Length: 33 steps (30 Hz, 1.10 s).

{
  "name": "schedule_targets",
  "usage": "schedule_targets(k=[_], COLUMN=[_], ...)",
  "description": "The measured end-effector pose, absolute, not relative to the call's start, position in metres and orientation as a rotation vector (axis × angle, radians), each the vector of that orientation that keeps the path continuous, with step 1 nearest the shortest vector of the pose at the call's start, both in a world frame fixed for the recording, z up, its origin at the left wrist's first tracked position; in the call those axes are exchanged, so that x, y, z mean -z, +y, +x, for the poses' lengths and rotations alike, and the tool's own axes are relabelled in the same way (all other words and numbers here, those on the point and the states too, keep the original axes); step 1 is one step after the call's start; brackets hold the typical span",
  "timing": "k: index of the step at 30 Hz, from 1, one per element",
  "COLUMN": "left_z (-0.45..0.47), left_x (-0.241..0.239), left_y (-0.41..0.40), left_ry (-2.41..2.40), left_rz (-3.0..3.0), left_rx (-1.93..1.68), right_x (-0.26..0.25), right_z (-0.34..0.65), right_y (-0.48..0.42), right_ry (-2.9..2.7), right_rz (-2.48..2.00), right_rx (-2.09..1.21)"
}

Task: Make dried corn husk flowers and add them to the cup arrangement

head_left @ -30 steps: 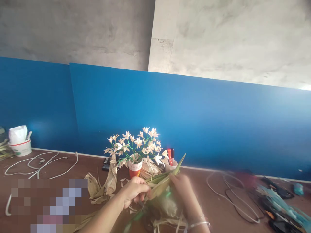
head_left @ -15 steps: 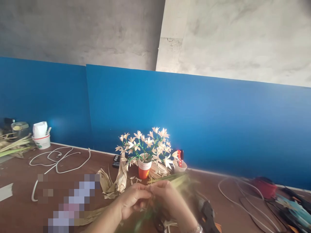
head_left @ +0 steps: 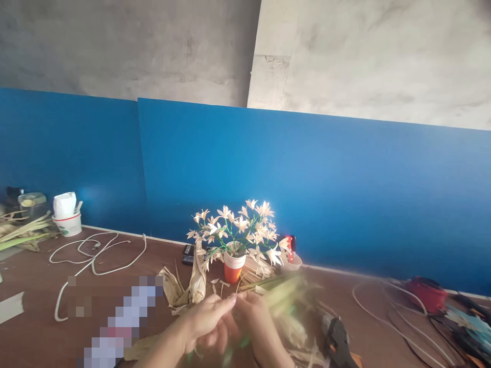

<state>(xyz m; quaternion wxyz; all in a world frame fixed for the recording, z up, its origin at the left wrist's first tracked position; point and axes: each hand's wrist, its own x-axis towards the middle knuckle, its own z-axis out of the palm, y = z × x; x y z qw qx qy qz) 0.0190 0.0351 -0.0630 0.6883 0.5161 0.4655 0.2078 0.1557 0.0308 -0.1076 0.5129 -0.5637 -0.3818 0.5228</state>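
Note:
Low in the middle, my left hand and my right hand meet with thumbs and fingertips pinched together. A thin pale strand shows at the fingertips, but what they grip is too small and blurred to name. Just beyond stands an orange and white paper cup holding a bunch of cream star-shaped flowers on green stems. Dried corn husks lie left of the cup. Greenish husks spread beside my right hand, partly blurred.
A black tool with an orange part lies at lower right. White cables loop across the brown table at left. A white tub stands near the blue partition. At far right sit a red container and more tools.
The view has shifted slightly, so the tabletop things appear a little further right. My hands stay together at the fingertips; my left fingers have shifted, and more husk shows beside my right hand.

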Motion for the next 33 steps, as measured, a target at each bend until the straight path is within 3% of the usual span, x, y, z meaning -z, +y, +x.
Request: schedule_targets(k=[6,10,13,19,25,33], left_z=[0.035,0.031,0.023,0.014,0.018,0.011], left_x=[0.077,0.082,0.082,0.071,0.063,0.060], left_y=[0.041,0.049,0.051,0.047,0.039,0.030], left_ry=[1.090,1.111,1.110,1.206,1.384,0.903], left_rz=[0.868,0.965,1.078,1.512,2.189,2.495], left_rx=[-0.613,-0.702,-0.645,-0.525,-0.673,-0.786], right_x=[0.106,0.105,0.106,0.108,0.105,0.086], right_z=[0.148,0.150,0.156,0.159,0.159,0.184], right_y=[0.025,0.019,0.018,0.022,0.028,0.024], right_ry=[-1.073,-1.487,-1.668,-1.743,-1.367,-1.166], right_rz=[-1.293,-1.193,-1.144,-1.255,-1.437,-1.172], right_rx=[-0.817,-0.490,-0.428,-0.653,-0.918,-1.582])
